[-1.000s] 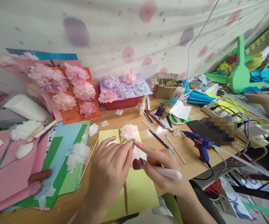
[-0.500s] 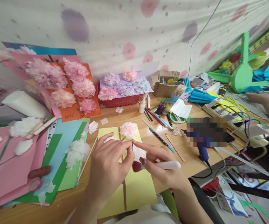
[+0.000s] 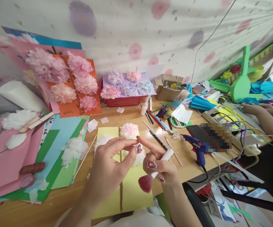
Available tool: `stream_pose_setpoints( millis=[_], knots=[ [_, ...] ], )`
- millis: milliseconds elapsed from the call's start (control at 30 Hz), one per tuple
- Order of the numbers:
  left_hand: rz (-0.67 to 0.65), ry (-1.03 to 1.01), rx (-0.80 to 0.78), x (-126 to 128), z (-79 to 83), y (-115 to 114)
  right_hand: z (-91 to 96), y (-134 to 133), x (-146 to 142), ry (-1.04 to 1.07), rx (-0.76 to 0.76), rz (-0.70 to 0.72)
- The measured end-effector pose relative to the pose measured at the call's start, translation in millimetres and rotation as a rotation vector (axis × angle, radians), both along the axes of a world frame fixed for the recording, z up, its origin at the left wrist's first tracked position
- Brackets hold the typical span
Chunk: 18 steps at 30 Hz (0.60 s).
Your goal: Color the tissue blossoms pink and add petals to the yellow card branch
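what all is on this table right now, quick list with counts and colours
table: 1, wood, under everything
card: 1, yellow, under the hands
paper flowers: 3, white and pale pink, on the card's top half
glue gun: 1, blue, right of the card
basket: 1, red, by the wall
orange sheet: 1, with pink flowers, back left
box: 1, brown, right of the basket
pens: several, mixed, in front of the box
brush: 1, white handle, pink bristles, over the card
another person's hand: 1, far right
left hand: 1, thumb and forefinger curled together
right hand: 1, holding the brush
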<state>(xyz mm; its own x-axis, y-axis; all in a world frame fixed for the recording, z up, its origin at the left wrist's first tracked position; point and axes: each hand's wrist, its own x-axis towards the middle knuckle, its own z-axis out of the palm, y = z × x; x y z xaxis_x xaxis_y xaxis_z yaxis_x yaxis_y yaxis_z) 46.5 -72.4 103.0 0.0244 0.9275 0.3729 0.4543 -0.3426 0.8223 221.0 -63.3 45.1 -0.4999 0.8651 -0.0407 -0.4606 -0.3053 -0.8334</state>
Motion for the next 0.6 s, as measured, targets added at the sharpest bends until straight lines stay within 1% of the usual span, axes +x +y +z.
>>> stream_pose_setpoints(
  millis=[100, 200, 300, 400, 500, 600],
  knots=[
    [0.001, -0.06, -0.011, -0.2, -0.5, 1.3, -0.1, -1.0, -3.3, 0.012, -0.051, 0.03],
    [0.013, -0.083, -0.02, -1.5, -0.7, 1.9, -1.7, -2.0, -5.0, 0.005, -0.055, 0.015],
    [0.029, -0.076, -0.03, -3.5, -0.4, 1.4, -2.8, -4.2, -5.6, -0.056, -0.003, -0.003],
    [0.045, -0.049, -0.027, -5.7, -0.6, 1.0, -1.4, -7.5, -5.9, -0.18, 0.06, -0.031],
    [0.049, -0.002, 0.004, -7.4, -1.4, 1.6, 1.0, -10.1, -5.9, -0.296, 0.118, -0.053],
    [0.037, 0.021, 0.025, -8.5, -2.0, 2.0, 1.8, -10.7, -5.6, -0.347, 0.149, -0.06]
  ],
)
